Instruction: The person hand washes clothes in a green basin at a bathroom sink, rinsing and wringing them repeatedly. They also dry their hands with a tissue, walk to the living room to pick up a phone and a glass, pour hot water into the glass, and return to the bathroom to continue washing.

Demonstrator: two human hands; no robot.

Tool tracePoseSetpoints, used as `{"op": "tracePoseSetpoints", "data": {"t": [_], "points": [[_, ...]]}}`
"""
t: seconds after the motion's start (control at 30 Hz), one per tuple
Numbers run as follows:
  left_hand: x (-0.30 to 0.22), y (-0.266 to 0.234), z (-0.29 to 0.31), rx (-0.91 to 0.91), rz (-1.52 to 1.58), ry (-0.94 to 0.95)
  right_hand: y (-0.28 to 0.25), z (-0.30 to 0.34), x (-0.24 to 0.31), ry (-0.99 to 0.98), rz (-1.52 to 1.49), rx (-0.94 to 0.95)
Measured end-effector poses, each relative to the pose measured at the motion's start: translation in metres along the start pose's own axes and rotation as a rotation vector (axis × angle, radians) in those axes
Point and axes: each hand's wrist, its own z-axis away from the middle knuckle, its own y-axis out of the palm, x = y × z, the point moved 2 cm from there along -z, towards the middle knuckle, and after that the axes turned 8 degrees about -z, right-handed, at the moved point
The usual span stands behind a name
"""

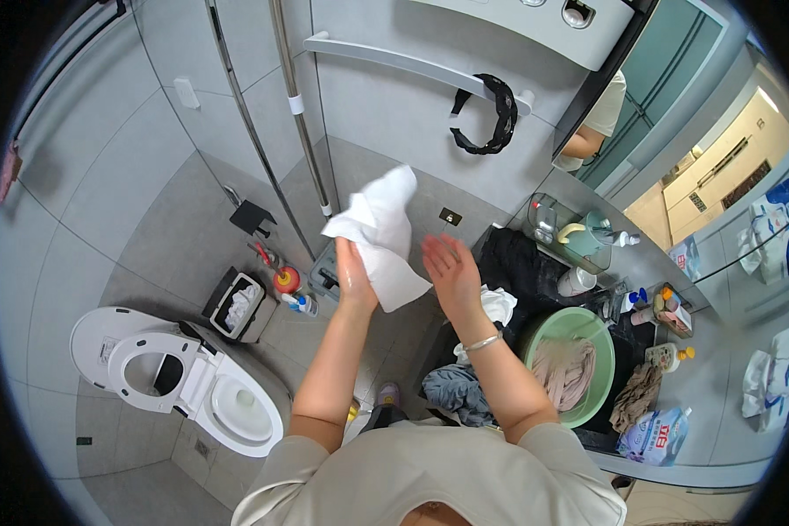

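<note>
At near right, a green basin (pixel 607 364) is holding a beige cloth (pixel 563 372); farther in, at centre, the left hand's (pixel 354 279) grip is grasping a white cloth (pixel 382 223); the right hand (pixel 454 279) is facing it just beside, grip released; beyond, a black headband (pixel 506 114) is hanging on the far rail (pixel 412 60)

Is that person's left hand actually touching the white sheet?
Touching. The head view shows the white sheet held up in the air, lying directly against the left hand with no gap between them.
</note>
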Motion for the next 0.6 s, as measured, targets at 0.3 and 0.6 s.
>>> {"op": "tracePoseSetpoints", "data": {"t": [0.3, 0.6], "points": [[0.044, 0.012, 0.023, 0.14, -1.768, 0.605, -0.036, 0.012, -0.025, 0.156, -0.351, 0.267], [0.032, -0.006, 0.021, 0.039, -0.991, 0.515, 0.034, 0.002, 0.021, -0.101, 0.184, -0.152]]}}
